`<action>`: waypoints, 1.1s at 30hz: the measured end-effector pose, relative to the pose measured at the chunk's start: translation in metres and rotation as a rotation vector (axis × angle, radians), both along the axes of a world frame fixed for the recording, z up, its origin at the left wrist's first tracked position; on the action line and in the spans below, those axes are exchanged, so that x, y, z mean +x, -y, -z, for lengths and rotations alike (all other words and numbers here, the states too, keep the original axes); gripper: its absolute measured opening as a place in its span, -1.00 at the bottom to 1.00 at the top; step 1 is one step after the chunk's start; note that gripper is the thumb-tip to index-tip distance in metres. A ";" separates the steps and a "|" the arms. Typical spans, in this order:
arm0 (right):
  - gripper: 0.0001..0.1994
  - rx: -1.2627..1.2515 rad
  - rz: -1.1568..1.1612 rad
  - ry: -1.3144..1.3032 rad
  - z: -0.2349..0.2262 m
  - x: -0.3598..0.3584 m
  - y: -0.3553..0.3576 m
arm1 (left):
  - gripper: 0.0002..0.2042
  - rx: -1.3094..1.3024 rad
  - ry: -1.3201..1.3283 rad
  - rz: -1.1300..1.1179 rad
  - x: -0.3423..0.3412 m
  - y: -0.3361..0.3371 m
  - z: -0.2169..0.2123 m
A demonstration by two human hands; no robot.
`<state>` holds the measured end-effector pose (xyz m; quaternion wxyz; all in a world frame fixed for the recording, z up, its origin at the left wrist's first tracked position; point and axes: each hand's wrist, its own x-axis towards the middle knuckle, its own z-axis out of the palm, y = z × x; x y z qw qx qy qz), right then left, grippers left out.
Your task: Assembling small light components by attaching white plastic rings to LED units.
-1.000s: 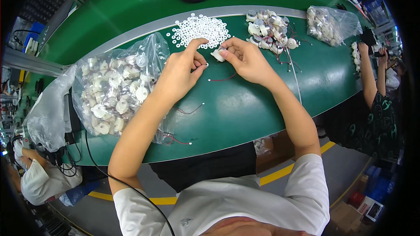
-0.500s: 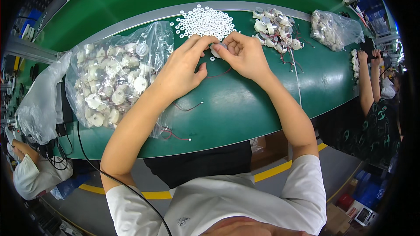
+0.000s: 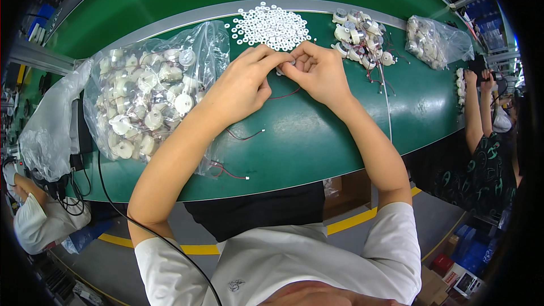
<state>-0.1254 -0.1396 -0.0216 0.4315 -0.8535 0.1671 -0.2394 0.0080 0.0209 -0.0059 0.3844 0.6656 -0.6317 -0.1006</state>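
My hands meet over the green bench, just on the near side of a heap of small white plastic rings [image 3: 272,29]. Between the fingertips is a small round motor [image 3: 280,72], white and grey, mostly hidden, with a thin red lead trailing toward me. My right hand [image 3: 321,72] pinches it with thumb and curled fingers. My left hand [image 3: 242,84] is bent inward, index finger reaching across to the same part; its other fingers are folded and partly hidden. Whether a ring sits under the fingertips, I cannot tell.
A clear bag of white motors [image 3: 148,93] lies left of my arm; two wire leads with connectors [image 3: 232,174] stick out beside it. Loose motors [image 3: 362,38] are piled at the far right, near another bag [image 3: 428,45]. A black cable [image 3: 119,207] crosses my left arm.
My fingertips have closed further over the motor, so less of it shows. The loose ring below them is out of sight. The view has shifted slightly.
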 end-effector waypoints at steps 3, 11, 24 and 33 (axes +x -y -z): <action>-0.76 -0.020 -0.005 -0.030 -0.002 -0.001 0.001 | -0.45 0.031 0.016 0.001 0.001 -0.002 -0.004; -0.77 -0.038 0.023 -0.043 -0.005 -0.002 -0.008 | -0.43 0.018 0.135 -0.013 0.000 -0.003 -0.004; -0.80 -0.369 -0.072 -0.027 -0.008 -0.002 -0.021 | -0.54 0.038 0.503 -0.087 -0.013 -0.007 -0.009; -0.73 -0.418 -0.002 0.011 -0.012 -0.011 0.008 | -0.41 0.198 0.659 -0.197 -0.030 -0.033 -0.028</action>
